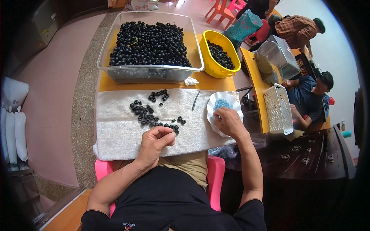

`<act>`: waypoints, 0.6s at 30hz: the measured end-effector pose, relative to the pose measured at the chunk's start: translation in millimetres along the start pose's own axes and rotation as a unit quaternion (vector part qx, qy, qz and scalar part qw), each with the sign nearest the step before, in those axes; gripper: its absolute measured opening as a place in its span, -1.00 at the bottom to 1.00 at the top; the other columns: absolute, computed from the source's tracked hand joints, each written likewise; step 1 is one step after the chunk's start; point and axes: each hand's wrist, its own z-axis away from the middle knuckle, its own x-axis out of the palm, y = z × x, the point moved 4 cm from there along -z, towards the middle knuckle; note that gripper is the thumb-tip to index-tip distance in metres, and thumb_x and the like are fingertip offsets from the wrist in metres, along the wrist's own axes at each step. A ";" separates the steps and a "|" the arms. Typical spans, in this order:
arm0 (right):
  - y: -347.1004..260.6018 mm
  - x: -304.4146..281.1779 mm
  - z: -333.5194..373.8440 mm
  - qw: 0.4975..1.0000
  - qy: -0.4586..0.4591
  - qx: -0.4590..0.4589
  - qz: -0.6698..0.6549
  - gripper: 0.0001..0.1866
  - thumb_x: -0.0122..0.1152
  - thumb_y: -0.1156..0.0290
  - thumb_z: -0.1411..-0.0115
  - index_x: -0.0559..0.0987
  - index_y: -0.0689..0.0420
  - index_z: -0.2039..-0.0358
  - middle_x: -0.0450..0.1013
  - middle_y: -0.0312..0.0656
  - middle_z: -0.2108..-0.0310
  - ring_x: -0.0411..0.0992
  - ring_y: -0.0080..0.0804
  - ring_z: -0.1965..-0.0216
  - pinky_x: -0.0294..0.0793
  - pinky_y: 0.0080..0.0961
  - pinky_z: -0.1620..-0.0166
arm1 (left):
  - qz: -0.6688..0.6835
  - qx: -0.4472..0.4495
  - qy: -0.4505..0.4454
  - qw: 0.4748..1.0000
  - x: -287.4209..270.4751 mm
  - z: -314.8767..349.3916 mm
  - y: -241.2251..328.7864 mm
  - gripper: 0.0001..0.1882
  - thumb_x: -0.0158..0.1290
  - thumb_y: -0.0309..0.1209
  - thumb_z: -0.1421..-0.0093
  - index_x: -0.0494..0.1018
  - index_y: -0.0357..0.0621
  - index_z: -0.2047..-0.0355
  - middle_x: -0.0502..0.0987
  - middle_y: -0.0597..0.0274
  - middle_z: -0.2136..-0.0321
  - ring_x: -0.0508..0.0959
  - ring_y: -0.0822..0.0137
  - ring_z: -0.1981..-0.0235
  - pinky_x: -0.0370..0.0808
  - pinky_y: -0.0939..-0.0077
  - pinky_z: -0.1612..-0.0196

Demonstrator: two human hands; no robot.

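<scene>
My left hand [154, 143] is closed in a pinch at the near side of the white towel, its thumb and forefinger on a small black bead [176, 131]. Just beyond it, loose black beads with round holes [145, 115] lie scattered over the towel [115, 131]. To the right, my right hand [230, 122] reaches into a white wavy-rimmed dish [210, 103] of tiny light-blue pieces [222, 103]. Its fingertips are drawn together at the blue pieces; whatever is between them is too small to make out.
A large clear bin [104, 54] full of black beads and a yellow tub [206, 63] stand beyond the towel. A thin dark strip [195, 100] and a crumpled white tissue [190, 81] lie nearby. At right, a co-worker [312, 96] sits behind a white perforated basket [278, 109].
</scene>
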 end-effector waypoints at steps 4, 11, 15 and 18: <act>5.2 -3.5 6.1 0.997 0.064 -0.038 -0.018 -0.85 0.13 0.57 -0.10 0.58 0.26 0.30 0.51 0.02 0.30 0.49 0.02 0.24 0.48 -0.24 0.15 | -0.006 -0.001 -0.002 1.000 0.0 -0.2 1.1 -0.86 0.19 -0.49 -0.20 0.52 -0.22 0.24 0.57 0.25 0.40 0.56 0.46 0.39 0.56 0.54 0.21; 15.7 -3.6 12.9 0.992 0.102 -0.045 -0.059 -0.87 0.07 0.58 -0.24 0.54 0.25 0.22 0.45 -0.01 0.32 0.47 0.01 0.26 0.46 -0.30 0.20 | -0.007 -0.005 -0.002 1.000 0.2 -0.1 1.3 -0.84 0.21 -0.47 -0.19 0.52 -0.23 0.24 0.57 0.25 0.40 0.55 0.46 0.39 0.55 0.54 0.21; 21.6 2.3 15.9 0.990 0.115 -0.040 -0.066 -0.90 0.09 0.57 -0.23 0.52 0.26 0.26 0.45 -0.01 0.34 0.47 -0.01 0.28 0.45 -0.30 0.22 | -0.011 -0.005 -0.005 1.000 1.2 -0.1 1.5 -0.84 0.21 -0.47 -0.19 0.52 -0.23 0.24 0.57 0.25 0.40 0.56 0.46 0.39 0.56 0.54 0.21; 21.0 2.3 16.7 0.989 0.128 -0.048 -0.054 -0.93 0.10 0.58 -0.21 0.51 0.26 0.29 0.45 -0.02 0.36 0.47 -0.02 0.30 0.45 -0.31 0.23 | -0.005 -0.005 -0.007 1.000 0.6 -0.1 0.8 -0.84 0.21 -0.47 -0.19 0.52 -0.23 0.24 0.57 0.25 0.41 0.56 0.46 0.39 0.55 0.54 0.22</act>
